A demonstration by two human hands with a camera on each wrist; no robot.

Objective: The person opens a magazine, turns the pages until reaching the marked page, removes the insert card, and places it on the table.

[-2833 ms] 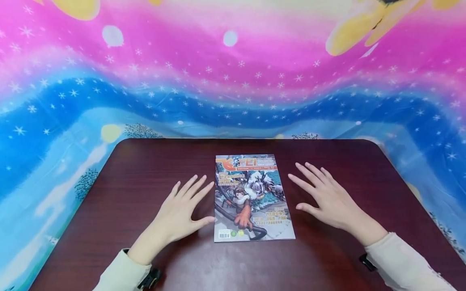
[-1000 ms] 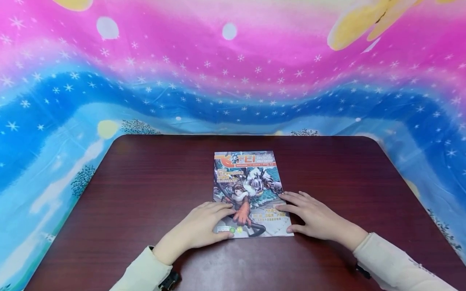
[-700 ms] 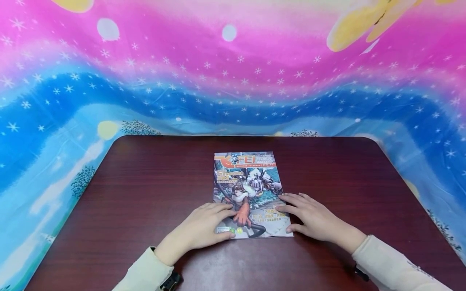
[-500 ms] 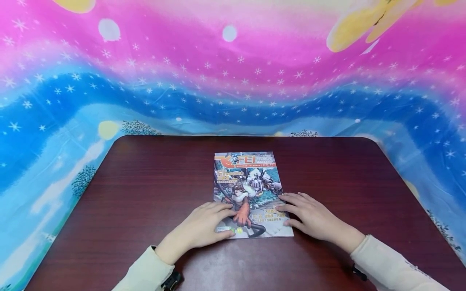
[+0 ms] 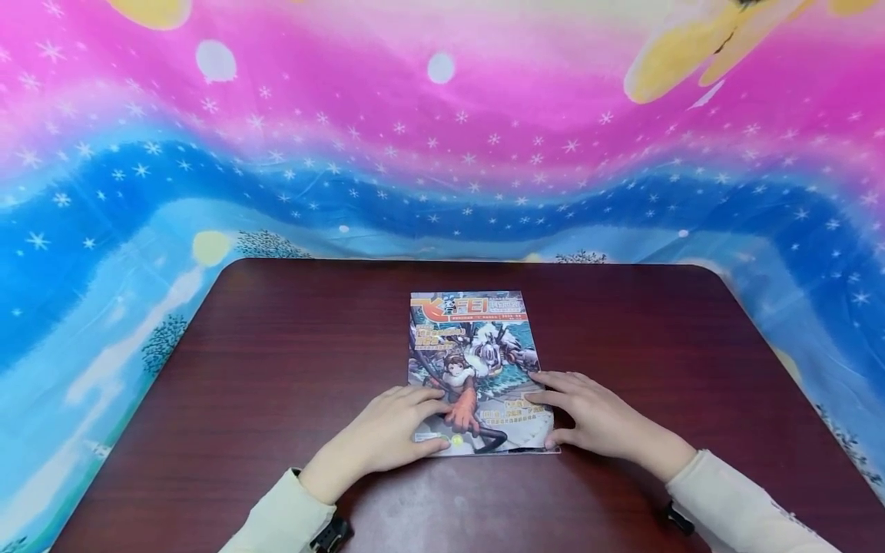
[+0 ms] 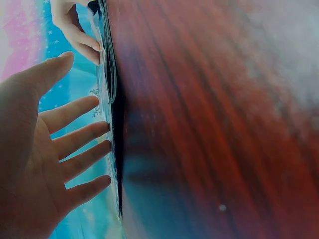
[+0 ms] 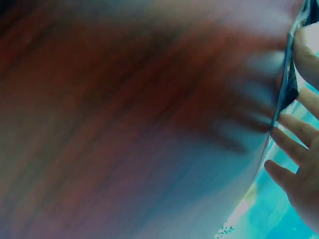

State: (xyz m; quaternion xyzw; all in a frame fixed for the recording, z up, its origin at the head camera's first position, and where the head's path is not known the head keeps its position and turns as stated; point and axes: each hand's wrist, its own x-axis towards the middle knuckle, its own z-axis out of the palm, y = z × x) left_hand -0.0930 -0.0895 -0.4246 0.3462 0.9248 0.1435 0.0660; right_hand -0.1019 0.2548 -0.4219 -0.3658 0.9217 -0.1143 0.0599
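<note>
A comic magazine (image 5: 473, 346) with a colourful cover lies flat in the middle of the dark red-brown table (image 5: 276, 346). My left hand (image 5: 383, 438) rests on its lower left corner with the fingers laid flat on the cover. My right hand (image 5: 601, 422) lies with straight fingers on the lower right part, and its thumb touches the bottom right corner. There the cover stands slightly off the pages. In the left wrist view my left hand (image 6: 45, 164) is spread beside the magazine's edge (image 6: 107, 74), with the right hand (image 6: 75, 30) at the far end.
A bright cloth (image 5: 442, 153) in pink and blue with white stars hangs behind the table and drapes down both sides. The table's rounded far corners and near edge are in view. Cream sleeves cover both forearms.
Both hands came in from the bare table beside the magazine onto its lower corners. Over the last half second the right thumb slid down to the bottom right corner and the cover lifted slightly.
</note>
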